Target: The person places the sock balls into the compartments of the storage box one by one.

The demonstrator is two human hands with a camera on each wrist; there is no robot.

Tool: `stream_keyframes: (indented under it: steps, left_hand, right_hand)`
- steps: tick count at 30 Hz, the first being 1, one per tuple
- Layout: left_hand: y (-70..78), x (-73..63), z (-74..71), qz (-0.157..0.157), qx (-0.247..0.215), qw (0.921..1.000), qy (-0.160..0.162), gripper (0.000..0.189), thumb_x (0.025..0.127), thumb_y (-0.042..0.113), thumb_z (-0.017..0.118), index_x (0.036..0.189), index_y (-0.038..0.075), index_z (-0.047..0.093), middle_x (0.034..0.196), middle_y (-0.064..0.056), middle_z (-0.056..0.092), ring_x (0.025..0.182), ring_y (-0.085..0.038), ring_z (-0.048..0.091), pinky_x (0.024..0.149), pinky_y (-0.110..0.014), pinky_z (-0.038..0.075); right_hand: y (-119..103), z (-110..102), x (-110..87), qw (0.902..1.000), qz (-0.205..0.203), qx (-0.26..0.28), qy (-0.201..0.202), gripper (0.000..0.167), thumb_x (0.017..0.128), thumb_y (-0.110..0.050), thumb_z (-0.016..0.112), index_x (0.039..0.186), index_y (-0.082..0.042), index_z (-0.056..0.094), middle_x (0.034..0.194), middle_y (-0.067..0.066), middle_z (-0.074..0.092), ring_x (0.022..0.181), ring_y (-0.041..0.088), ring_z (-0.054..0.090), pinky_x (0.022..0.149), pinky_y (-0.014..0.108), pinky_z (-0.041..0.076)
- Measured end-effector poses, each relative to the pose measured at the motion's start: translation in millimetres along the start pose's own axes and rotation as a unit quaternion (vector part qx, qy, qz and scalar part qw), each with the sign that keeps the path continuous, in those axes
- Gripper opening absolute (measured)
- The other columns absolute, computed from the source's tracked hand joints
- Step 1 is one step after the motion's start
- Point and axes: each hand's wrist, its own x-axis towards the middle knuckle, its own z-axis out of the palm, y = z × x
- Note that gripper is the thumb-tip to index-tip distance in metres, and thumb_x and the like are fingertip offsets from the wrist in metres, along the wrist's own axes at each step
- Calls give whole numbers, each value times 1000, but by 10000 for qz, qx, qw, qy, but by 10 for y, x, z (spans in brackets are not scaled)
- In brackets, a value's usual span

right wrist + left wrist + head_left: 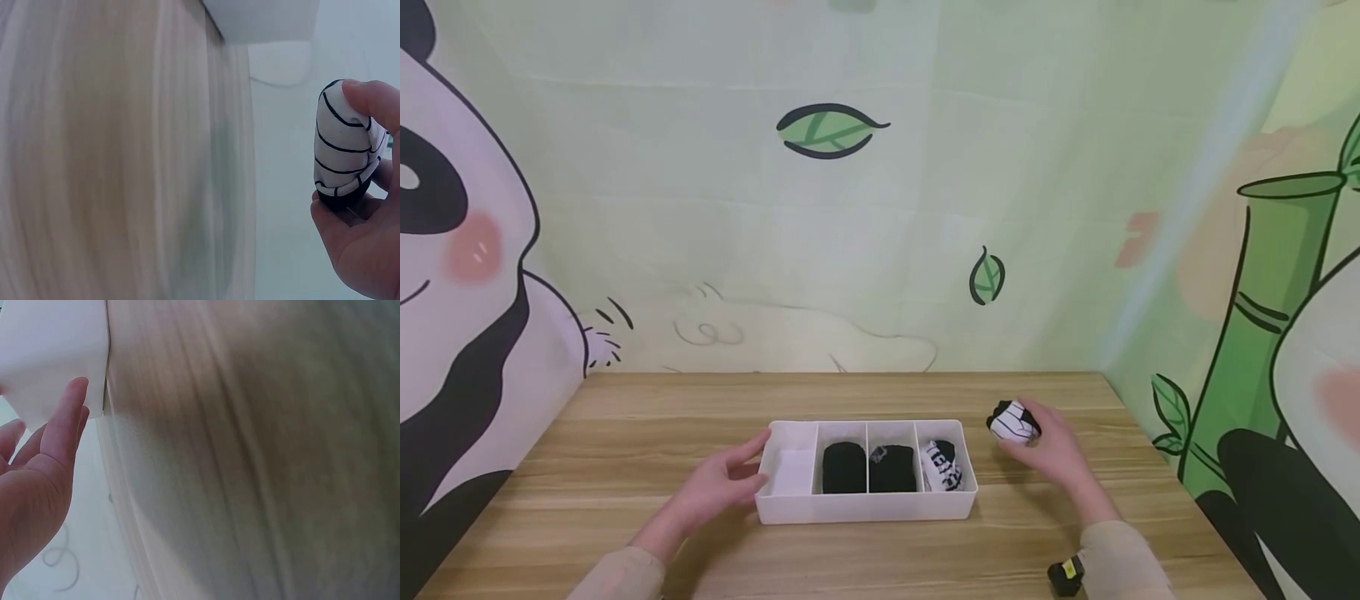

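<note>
In the head view a white box (pixel 865 508) with several compartments in a row stands on the table. The leftmost compartment shows its bare floor. Two dark rolled cloth bundles that look like socks, a black one (pixel 844 468) and another black one (pixel 892 469), fill the middle compartments. A black-and-white patterned bundle (pixel 943 467) lies in the rightmost. My left hand (pixel 724 483) touches the box's left end, its fingers fairly straight in the left wrist view. To the right of the box, my right hand (pixel 1054 446) pinches a rolled sock bundle (pixel 344 144), white with black lines and a black end, above the table.
The wooden table (pixel 850 567) reaches back to a printed cloth backdrop (pixel 865 250) with pandas, leaves and bamboo. A small black object with a yellow mark (pixel 1065 577) is beside the right sleeve (pixel 1123 558).
</note>
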Motion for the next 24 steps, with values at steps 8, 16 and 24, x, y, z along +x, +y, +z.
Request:
stream_keyframes:
  steps: [8,16,24]
  left_hand:
    - [-32,20,3,67,-126,9999,-71,70,91,14,72,153,12,38,155,-19,35,129,-42,50,90,-39,55]
    - [-49,10,-4,173,-390,9987,-268,71,93,12,70,154,10,34,156,-22,31,130,-44,47,86,-37,57]
    - [-41,8,-3,184,-355,9988,-268,71,93,12,70,154,9,34,156,-23,32,130,-44,47,86,-37,57]
  right_hand:
    - [-121,79,36,9997,-165,189,61,80,84,-24,80,148,0,40,140,32,44,124,48,46,101,63,41]
    - [-254,124,34,9987,-375,333,96,80,82,-23,81,147,-1,42,140,29,45,124,46,48,101,62,41]
    - [-378,181,41,9979,-492,420,51,81,81,-24,83,148,-2,43,140,28,45,124,45,48,101,61,42]
